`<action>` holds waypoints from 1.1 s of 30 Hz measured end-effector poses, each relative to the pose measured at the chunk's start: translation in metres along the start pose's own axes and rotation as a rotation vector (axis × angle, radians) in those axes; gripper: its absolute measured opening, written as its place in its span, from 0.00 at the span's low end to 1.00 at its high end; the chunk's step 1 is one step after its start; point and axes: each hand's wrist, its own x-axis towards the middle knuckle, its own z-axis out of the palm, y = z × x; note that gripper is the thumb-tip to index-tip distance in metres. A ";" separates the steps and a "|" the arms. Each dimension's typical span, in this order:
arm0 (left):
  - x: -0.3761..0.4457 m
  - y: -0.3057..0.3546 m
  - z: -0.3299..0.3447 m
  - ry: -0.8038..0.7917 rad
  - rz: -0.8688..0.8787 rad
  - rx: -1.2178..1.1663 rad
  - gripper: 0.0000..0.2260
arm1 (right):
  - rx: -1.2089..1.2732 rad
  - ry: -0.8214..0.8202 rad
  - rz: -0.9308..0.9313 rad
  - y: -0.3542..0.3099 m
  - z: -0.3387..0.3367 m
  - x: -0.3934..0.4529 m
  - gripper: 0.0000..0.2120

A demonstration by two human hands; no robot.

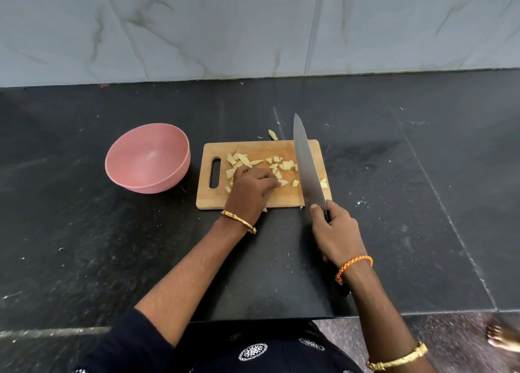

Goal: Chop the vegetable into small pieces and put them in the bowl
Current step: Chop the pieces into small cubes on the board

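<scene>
Now, left hand (251, 187) curled over vegetable pieces (286, 165) on board (261, 147), right hand (334, 230) gripping knife (306, 164)

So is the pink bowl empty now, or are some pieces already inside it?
Empty. The pink bowl shows only its bare inside; the chopped pieces lie on the cutting board.
</scene>
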 end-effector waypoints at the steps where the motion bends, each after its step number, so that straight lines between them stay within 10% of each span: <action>1: -0.001 -0.001 0.001 -0.007 -0.002 -0.014 0.03 | -0.014 -0.010 -0.003 0.000 0.000 -0.001 0.16; 33: 0.000 0.002 -0.005 0.052 -0.330 -0.257 0.05 | -0.348 -0.110 -0.015 -0.019 -0.009 -0.021 0.13</action>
